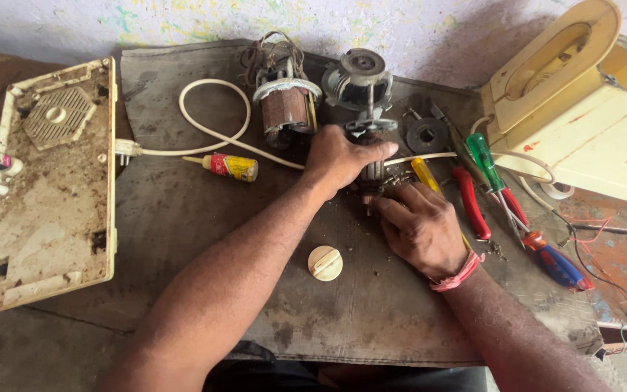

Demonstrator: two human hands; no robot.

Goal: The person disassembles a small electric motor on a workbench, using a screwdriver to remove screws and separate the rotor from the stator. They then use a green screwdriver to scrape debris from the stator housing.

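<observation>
Metal motor part (370,176) sits gripped in the left hand (342,158); the right hand (424,226) pinches its lower end, holding a yellow screwdriver (425,174) beside red pliers (470,203).

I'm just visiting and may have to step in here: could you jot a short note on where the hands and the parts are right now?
Left hand: closed over a small motor part on the dark mat.
Right hand: touching the same part from below, beside the yellow-handled screwdriver.
Done: the motor is apart; the wound stator and the end housing stand behind the hands, and the dirty base plate lies at left.
Left: all parts are still separate; the cream knob lies loose.
</observation>
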